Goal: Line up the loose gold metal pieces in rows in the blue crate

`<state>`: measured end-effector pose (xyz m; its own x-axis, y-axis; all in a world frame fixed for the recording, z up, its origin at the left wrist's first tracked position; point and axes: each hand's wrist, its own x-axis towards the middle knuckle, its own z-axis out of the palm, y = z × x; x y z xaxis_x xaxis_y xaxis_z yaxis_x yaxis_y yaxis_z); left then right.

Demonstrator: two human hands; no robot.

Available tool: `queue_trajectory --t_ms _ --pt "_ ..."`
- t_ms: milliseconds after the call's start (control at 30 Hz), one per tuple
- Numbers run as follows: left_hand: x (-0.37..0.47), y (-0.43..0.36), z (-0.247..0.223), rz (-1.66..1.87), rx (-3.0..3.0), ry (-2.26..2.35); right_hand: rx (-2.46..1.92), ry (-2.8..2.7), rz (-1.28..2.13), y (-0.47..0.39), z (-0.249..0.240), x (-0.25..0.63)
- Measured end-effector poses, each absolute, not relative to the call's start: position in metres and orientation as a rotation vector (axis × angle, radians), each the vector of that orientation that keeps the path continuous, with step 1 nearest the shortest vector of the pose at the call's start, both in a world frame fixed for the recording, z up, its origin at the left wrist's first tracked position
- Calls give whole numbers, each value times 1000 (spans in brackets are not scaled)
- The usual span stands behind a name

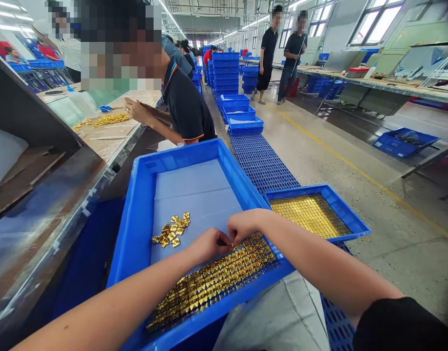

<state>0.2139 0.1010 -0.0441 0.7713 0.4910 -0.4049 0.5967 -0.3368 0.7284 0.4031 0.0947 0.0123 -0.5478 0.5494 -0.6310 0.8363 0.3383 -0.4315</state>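
Note:
A deep blue plastic tray (134, 195), lined with a pale sheet (194, 190), sits tilted in front of me. Rows of small square gold pieces (212, 280) fill its near side. My left hand (209, 245) is closed in a pinch at the far edge of these rows, its fingertips on a small gold piece. My right hand (243, 225) meets it there with curled fingers pointing down; whatever they grip is hidden. Left of both hands, a loose pile of gold pieces (172, 229) lies scattered on the sheet.
Another blue tray (355, 228) packed with gold pieces stands at right on blue slatted panels (263, 158). A co-worker (187, 105) sits beyond my tray at a workbench (114, 141) with more gold pieces. Stacked blue crates (225, 73) line the aisle, where two people stand.

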Motion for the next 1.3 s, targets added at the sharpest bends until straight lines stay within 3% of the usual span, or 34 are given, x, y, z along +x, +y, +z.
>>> queue_trajectory --t_ms 200,367,567,800,1067,1300 --pt "215 95 -39 -187 2078 814 1198 2231 -1067 94 10 404" --pt "207 108 -8 -228 2229 873 1307 2255 -1089 93 14 405" --pt "165 168 29 -212 2497 1394 1466 2467 -1007 100 20 407" --pt "154 193 14 -378 2494 1579 1444 2477 -992 102 24 407" --pt "178 181 6 -336 2603 1361 1413 2552 -793 109 18 402" --pt "214 114 -1 -446 2644 987 1303 2547 -671 108 11 391"
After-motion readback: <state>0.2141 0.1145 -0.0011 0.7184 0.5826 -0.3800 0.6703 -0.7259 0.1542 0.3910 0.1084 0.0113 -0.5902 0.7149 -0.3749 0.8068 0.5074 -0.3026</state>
